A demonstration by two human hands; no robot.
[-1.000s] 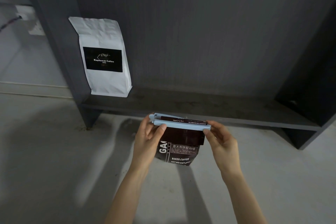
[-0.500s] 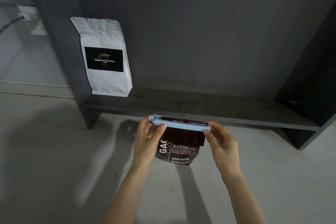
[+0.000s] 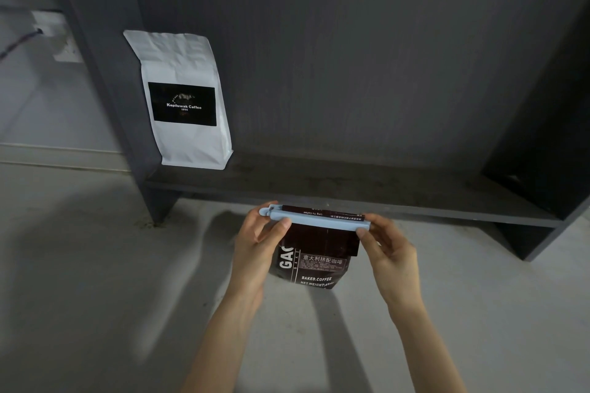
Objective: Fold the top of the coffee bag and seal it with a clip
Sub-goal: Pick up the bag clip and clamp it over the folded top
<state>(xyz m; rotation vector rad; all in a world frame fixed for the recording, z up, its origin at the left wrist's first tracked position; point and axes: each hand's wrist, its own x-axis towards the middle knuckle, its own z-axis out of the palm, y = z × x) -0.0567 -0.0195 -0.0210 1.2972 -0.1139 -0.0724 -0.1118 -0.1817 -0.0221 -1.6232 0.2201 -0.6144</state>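
A dark brown coffee bag [image 3: 314, 260] with white lettering hangs in the air in front of the shelf, its top folded over. A long pale blue clip [image 3: 319, 221] lies across the fold, with a strip of the bag's top showing above it. My left hand [image 3: 260, 241] pinches the clip's left, hinged end, thumb in front. My right hand [image 3: 391, 254] pinches the clip's right end between thumb and fingers. Whether the clip is fully latched is not clear.
A white coffee bag [image 3: 183, 99] with a black label stands upright at the left end of a low dark shelf [image 3: 351, 191], against its side panel. The shelf's back panel rises behind. Grey floor lies below; a wall socket [image 3: 56, 33] is at far left.
The hands, bag and clip have barely moved. The clip's two arms look pressed closer together over the fold than one second ago.
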